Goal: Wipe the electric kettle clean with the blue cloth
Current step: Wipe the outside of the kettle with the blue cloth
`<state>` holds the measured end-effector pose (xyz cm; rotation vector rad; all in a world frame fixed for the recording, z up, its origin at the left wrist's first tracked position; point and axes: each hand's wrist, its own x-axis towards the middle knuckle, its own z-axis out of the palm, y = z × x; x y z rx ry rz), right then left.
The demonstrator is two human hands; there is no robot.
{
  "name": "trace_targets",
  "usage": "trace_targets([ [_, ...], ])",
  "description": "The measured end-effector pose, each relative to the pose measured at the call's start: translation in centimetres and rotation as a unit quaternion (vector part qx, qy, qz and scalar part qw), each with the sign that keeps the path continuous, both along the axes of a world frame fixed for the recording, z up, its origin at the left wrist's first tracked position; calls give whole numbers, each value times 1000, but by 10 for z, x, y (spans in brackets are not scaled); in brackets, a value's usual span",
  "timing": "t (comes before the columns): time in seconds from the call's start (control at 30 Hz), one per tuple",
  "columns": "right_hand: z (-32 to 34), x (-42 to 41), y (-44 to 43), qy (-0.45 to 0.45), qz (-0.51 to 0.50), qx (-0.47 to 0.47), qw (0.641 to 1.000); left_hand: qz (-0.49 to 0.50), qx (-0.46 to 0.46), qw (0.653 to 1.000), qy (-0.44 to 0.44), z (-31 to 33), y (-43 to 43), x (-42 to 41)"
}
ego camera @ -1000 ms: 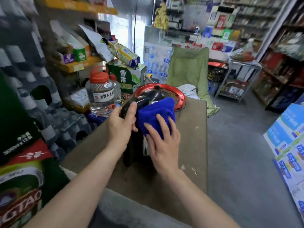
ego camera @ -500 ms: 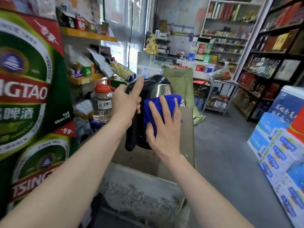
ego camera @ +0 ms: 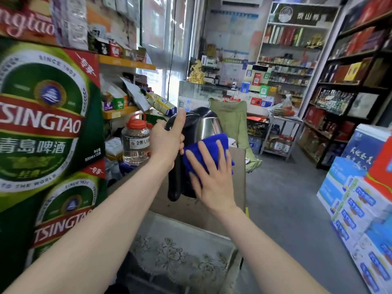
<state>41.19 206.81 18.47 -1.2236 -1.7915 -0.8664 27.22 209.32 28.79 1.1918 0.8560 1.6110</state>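
Observation:
The electric kettle, steel-bodied with a black lid and a black handle, is held up above the brown table. My left hand grips its handle near the top, thumb pointing up along it. A folded blue cloth lies against the kettle's near right side. My right hand presses flat on the cloth with fingers spread. The kettle's lower body is hidden behind the cloth and my hand.
Stacked green beer cartons stand close on the left. A clear jar with a red cap sits left of the kettle. A green folding chair is behind the table. Blue boxes line the right; grey floor lies between.
The kettle has been lifted off the red tray and held higher. The camera view has tilted up. My right hand and cloth have slid lower on the kettle's side.

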Motion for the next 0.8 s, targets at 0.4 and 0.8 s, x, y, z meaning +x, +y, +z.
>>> trace_targets([
  [0.4,42,-8,19,86,1,-2,996,-9,3,1000,-22,1,9,-3],
  [0.8,76,-7,16,215,9,-46,976,-15,4,1000,-14,2,7,-3],
])
